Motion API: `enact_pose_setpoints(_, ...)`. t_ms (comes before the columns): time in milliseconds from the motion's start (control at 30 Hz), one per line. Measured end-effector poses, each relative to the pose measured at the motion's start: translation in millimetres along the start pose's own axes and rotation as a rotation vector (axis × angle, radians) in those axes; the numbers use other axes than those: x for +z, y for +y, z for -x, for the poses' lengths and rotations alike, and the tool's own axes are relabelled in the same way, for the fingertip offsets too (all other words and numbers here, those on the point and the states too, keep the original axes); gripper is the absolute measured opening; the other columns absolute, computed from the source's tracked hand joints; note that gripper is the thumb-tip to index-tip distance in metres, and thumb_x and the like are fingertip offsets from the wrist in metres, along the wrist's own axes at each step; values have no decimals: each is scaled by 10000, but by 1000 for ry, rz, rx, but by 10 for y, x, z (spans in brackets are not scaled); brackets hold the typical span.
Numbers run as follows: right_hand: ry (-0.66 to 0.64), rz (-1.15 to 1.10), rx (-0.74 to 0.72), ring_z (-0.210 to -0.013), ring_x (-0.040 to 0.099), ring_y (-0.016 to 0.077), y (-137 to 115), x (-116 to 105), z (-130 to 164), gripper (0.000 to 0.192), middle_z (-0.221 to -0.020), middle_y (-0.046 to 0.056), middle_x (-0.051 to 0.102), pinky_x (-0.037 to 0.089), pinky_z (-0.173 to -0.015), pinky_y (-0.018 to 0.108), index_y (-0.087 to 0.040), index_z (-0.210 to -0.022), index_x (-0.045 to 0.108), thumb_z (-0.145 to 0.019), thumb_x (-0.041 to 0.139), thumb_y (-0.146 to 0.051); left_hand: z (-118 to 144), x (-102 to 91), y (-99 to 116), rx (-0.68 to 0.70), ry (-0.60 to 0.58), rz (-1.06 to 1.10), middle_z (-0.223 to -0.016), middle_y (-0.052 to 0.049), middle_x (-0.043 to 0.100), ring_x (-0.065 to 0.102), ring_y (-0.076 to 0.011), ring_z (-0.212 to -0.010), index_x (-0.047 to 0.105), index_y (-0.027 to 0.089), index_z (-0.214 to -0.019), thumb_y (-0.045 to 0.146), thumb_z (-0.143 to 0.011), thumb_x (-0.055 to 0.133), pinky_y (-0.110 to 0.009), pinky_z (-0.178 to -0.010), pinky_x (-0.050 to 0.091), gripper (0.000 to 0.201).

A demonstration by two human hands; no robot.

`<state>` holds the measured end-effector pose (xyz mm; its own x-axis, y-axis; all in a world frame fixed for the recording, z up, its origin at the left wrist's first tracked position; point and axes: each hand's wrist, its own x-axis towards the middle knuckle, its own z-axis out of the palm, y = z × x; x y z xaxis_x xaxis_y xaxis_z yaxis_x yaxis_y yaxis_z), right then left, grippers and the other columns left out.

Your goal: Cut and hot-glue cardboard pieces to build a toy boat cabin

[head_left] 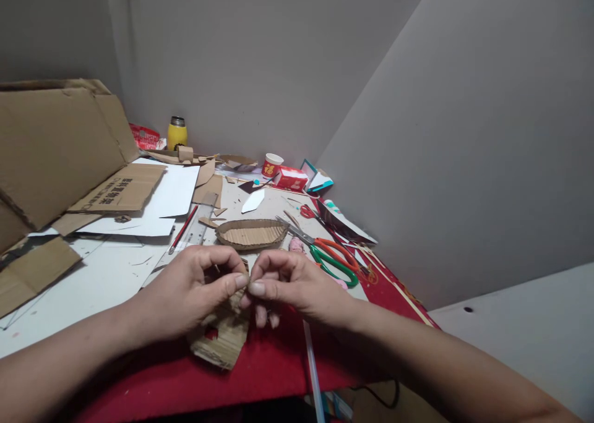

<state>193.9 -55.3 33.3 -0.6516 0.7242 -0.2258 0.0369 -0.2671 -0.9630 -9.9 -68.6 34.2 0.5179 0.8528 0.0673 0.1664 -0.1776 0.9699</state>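
- Because both hands meet over one small thing, the head view suggests the chief risk is a slip: the left hand [195,290] and the right hand [290,284] pinch a tiny cardboard bit [247,285] thumb to thumb, and so little of it shows that a small twist of either wrist could pop it loose.
- If it drops, it would likely land among the look-alike brown offcuts on the red cloth [273,361] and be hard to pick out again.
- Pressing too hard seems the second risk; corrugated board creases easily, and the pinch is tight.
- A corrugated cardboard piece [221,339] lies flat under the hands, partly hidden by them, near the table's front edge; a careless forearm could push it off.
- As for position, the bit sits right between the two thumb tips, held above the cloth, with the left fingers [218,259] curled closed over it and the right fingers [273,262] folded the same way; whether it joins the piece below cannot be told.
- Beyond the hands, well apart from them, rest a cardboard boat [253,233] and green-handled scissors [331,257].
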Motion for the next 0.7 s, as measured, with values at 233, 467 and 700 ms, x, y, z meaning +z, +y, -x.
enact_pose_setpoints(233,48,-49,-23,-624,681,121,-28,-69,25,319,-841,47,719,515,-500,192,-157,-790,550,-755,777,-378,12,-68,71,71,168,-41,-691,25,594,533,-129,-633,575,187,-775,377,-896,558,-240,-582,435,226)
enact_pose_setpoints(467,281,455,-208,-566,521,88,-19,-156,124,236,-636,-25,583,445,-567,228,-157,-781,647,-834,681,-384,35,-531,127,134,778,-633,-590,60,483,478,-112,-610,508,217,-649,429,-933,427,-289,-603,343,364)
enact_pose_setpoints(700,186,901,-389,-695,573,122,-27,-79,85,136,-765,16,657,455,-682,256,-168,-801,651,-894,559,-206,40,-691,57,-54,838,-1048,-960,-1,683,591,-289,-946,656,282,-1098,395,-770,567,-317,-602,266,358)
